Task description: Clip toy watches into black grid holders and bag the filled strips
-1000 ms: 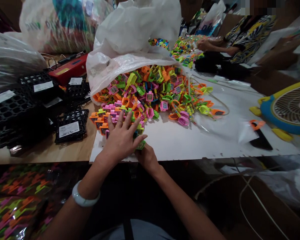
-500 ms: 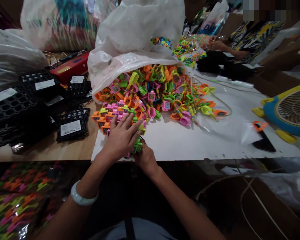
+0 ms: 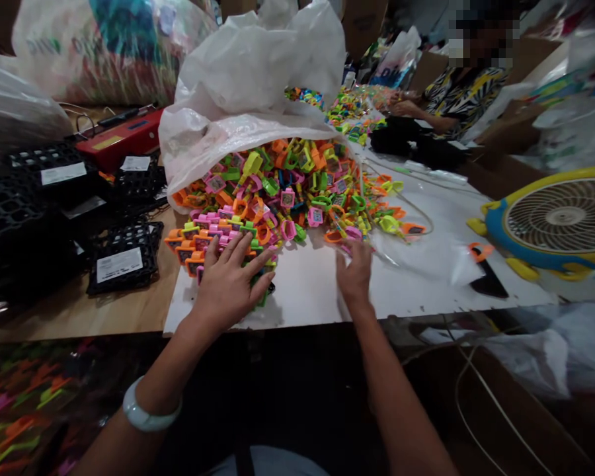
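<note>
My left hand (image 3: 231, 284) lies with fingers spread on a block of square-faced plastic toy rings (image 3: 186, 250) in orange, pink, yellow and green. They sit close together in rows at the table's front edge. A dark edge shows below them; what holds them is mostly hidden by the hand. My right hand (image 3: 356, 277) is at the near side of a loose heap of the same rings (image 3: 287, 197), its thumb apart from its fingers. Its fingertips reach a pink ring (image 3: 353, 233), and I see nothing held in them. The heap spills from a large white plastic bag (image 3: 258, 79).
Black grid trays with white labels (image 3: 123, 261) are stacked on the left, near a red device (image 3: 123, 140). A yellow and blue fan (image 3: 560, 218) and a dark phone-like slab (image 3: 490, 281) are on the right. Another person (image 3: 461, 99) sits at the far right.
My right hand has left the underside of the ring block and moved right to the loose heap. My left hand stays on the block. The view has shifted slightly to the right.
</note>
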{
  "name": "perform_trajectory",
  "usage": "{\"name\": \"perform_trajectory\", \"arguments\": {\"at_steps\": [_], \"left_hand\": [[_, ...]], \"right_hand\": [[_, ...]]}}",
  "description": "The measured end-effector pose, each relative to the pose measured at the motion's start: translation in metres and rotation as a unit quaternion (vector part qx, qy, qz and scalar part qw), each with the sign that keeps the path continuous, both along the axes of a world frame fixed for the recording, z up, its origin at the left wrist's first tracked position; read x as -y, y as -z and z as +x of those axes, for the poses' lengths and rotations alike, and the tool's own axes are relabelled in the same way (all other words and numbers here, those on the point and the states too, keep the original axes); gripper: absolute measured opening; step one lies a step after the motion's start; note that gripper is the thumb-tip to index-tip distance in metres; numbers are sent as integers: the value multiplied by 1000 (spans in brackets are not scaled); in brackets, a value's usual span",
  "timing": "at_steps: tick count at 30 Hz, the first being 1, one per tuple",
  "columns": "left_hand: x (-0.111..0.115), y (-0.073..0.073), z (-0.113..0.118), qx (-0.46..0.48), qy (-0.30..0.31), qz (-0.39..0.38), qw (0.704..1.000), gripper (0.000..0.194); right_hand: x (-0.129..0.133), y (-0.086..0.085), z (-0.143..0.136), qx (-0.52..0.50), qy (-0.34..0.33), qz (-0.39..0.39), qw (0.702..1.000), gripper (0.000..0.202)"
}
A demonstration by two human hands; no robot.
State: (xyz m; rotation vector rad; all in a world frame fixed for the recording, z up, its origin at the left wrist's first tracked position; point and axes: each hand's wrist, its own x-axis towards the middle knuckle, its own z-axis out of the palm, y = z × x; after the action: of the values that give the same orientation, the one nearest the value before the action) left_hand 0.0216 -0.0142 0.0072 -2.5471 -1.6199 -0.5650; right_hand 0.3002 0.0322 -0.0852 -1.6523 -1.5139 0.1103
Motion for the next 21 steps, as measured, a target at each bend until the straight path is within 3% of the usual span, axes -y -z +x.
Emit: {"name": "perform_trajectory", "arguments": {"at_steps": [2, 4, 9, 13, 17, 21], "left_hand": [[-1, 0, 0, -4, -4, -1, 1000, 43], [-1, 0, 0, -7, -7, -1, 1000, 43], [1, 0, 0, -3, -8, -4, 1000, 43], [2, -1, 0, -10, -10, -6, 1000, 44], [2, -1, 0, -5, -10, -8, 1000, 43], [2, -1, 1, 13, -10, -17, 1000, 43]], "right_hand": [[-20, 4, 34, 33, 55, -17, 998, 32], [-24, 10, 47, 60, 28, -65, 996, 29], [7, 21, 14, 74, -114, -108, 985, 31], [14, 13, -1, 37, -170, -103, 979, 45], [7, -5, 7, 138, -117, -77, 980, 38], [25, -19, -3, 181, -71, -109, 975, 23]]}}
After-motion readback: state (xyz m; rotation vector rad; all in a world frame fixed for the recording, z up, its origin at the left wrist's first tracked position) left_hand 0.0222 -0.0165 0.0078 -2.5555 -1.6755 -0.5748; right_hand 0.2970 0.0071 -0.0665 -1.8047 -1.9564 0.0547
